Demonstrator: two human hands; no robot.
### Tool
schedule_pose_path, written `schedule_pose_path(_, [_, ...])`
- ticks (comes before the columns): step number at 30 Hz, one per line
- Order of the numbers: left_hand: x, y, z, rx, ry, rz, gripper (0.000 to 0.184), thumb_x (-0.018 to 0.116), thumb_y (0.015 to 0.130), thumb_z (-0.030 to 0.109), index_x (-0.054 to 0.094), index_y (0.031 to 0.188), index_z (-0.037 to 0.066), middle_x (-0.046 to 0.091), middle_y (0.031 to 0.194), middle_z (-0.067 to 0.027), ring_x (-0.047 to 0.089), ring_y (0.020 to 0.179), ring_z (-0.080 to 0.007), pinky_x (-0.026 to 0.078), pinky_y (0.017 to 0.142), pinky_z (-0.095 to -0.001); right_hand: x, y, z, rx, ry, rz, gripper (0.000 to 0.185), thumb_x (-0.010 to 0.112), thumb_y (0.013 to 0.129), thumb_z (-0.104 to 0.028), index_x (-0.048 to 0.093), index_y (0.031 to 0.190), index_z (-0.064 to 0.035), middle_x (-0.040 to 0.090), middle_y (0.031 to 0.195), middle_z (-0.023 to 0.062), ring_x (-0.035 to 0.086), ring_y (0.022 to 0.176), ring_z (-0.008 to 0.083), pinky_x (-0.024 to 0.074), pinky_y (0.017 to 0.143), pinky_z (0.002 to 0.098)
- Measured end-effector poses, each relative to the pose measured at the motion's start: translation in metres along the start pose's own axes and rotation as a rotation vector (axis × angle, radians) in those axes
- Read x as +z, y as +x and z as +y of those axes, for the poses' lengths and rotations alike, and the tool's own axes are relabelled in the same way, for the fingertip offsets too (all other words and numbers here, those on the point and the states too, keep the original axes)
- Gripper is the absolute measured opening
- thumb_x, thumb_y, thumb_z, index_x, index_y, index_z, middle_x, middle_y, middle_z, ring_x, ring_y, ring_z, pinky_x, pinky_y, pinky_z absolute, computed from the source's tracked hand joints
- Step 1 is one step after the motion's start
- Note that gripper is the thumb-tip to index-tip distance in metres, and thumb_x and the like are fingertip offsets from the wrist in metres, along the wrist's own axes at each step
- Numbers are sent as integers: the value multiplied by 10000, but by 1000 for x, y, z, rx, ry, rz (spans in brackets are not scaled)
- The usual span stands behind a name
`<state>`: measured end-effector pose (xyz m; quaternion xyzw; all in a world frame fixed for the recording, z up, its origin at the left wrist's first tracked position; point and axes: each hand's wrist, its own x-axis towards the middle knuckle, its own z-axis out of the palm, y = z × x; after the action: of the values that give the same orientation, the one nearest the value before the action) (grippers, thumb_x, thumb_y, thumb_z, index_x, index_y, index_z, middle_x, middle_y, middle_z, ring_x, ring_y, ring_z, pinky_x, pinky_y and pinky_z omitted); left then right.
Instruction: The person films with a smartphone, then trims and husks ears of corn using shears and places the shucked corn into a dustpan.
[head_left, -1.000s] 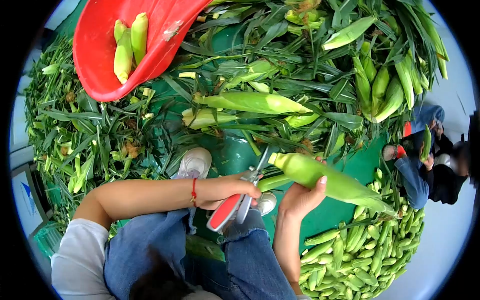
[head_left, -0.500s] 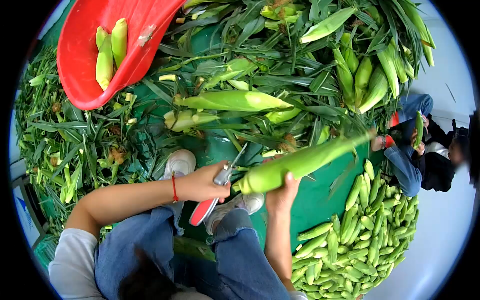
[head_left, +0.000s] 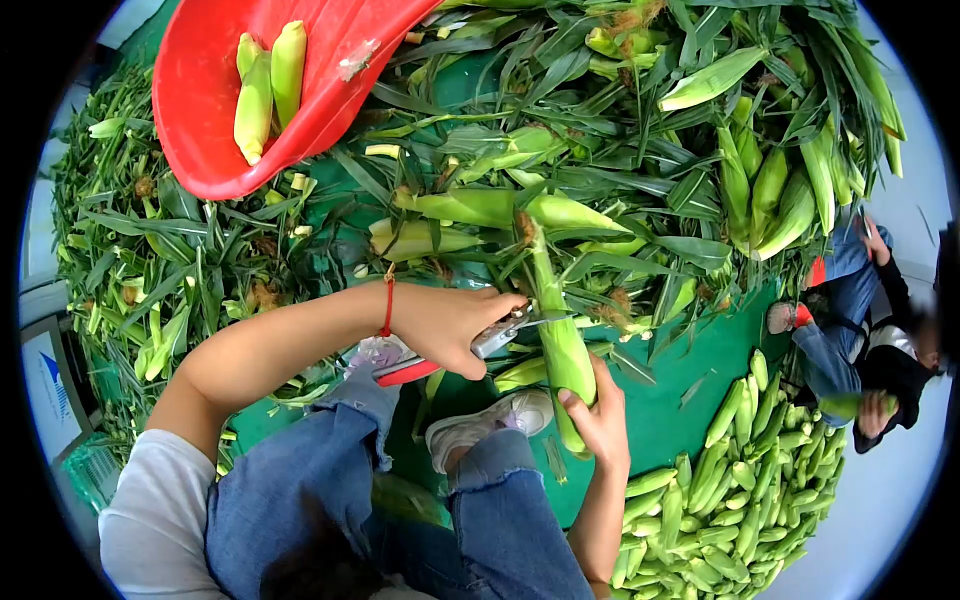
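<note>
My left hand (head_left: 445, 322), with a red cord at the wrist, is closed around a red-handled cutting tool with a silver metal head, probably pruning shears (head_left: 500, 335). Its thin blade lies across the side of an ear of corn (head_left: 560, 355) in green husk. My right hand (head_left: 600, 405) grips that ear near its lower, thicker end. The ear stands nearly upright in view, its brown silk tip pointing away from me. Beyond it, more husked ears (head_left: 480, 207) lie among cut leaves.
A red scoop-like container (head_left: 215, 165) at upper left holds several ears. Leaf and husk heaps (head_left: 180, 255) cover the left and back. Trimmed ears (head_left: 735, 500) are piled at lower right. Another person (head_left: 880, 340) sits at far right, holding an ear.
The ear in my right hand has swung from slanting rightward to nearly upright. My left hand has moved up and right, bringing the blade against the ear. The view has shifted slightly.
</note>
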<state>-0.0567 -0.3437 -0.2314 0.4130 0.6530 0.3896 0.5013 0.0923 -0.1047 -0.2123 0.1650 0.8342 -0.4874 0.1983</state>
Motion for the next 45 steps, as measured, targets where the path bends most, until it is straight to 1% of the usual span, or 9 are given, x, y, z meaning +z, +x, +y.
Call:
schedule_pose_path(4, [16,-2,-3,-33,18,116,824,640,676,191,237,1346,-71,485,1155,-284,513,1071,-379,422,910,-411,-2,4,0,11,-104,-55,613,670,675,-268,504,1208,-15,626,1044,204,628,962,336,479,820,377])
schedule_pose_path(9, [32,-15,-30,-207,113,445,441,615,660,163,465,1060,51,584,656,-184,613,649,-378,475,576,-451,1,-3,-1,-57,-200,-29,588,688,650,-264,517,1165,-36,626,1017,194,618,928,368,486,787,397])
schedule_pose_path(15, [33,-15,4,-142,-491,655,613,725,789,212,395,1286,70,547,888,11,521,793,-61,443,692,-252,27,1,-3,-232,-201,134,586,721,621,-225,512,1141,-53,609,1024,163,618,895,346,499,751,405])
schedule_pose_path(18, [35,1,22,-21,-754,803,513,643,780,19,408,1233,64,546,914,-13,520,781,-77,443,713,-231,43,0,-3,-276,-250,230,617,736,612,-206,494,1155,-42,591,1013,162,613,869,335,504,733,393])
schedule_pose_path(28, [23,9,46,-83,-1454,686,387,564,761,2,441,1120,78,535,861,-42,555,700,-148,469,613,-316,62,5,-20,-481,-326,572,495,744,708,-253,482,1055,-15,553,920,139,563,757,324,467,681,413])
schedule_pose_path(32, [30,14,52,134,-1243,720,447,581,750,-13,442,1161,90,557,894,-32,556,770,-105,479,660,-263,46,2,-49,-394,-89,531,317,682,799,-173,453,922,8,514,759,141,480,596,290,398,552,394])
schedule_pose_path(36, [22,11,65,90,-1226,769,457,634,764,22,420,1161,96,532,876,-25,535,797,-116,472,674,-299,39,20,-65,-451,-129,514,149,583,849,-42,466,920,17,525,712,185,495,543,333,416,503,384])
schedule_pose_path(40, [20,1,71,55,-81,874,587,731,741,178,408,1219,71,615,903,-74,639,804,-223,508,698,-317,38,20,-65,-531,-300,447,147,596,818,-23,475,891,17,527,724,189,529,597,375,448,541,417])
schedule_pose_path(45, [18,0,74,55,12,919,519,676,747,120,421,1193,49,621,899,-98,646,814,-259,507,703,-331,30,23,-79,-726,-402,351,149,623,791,-32,486,832,9,503,710,157,534,613,345,452,545,407])
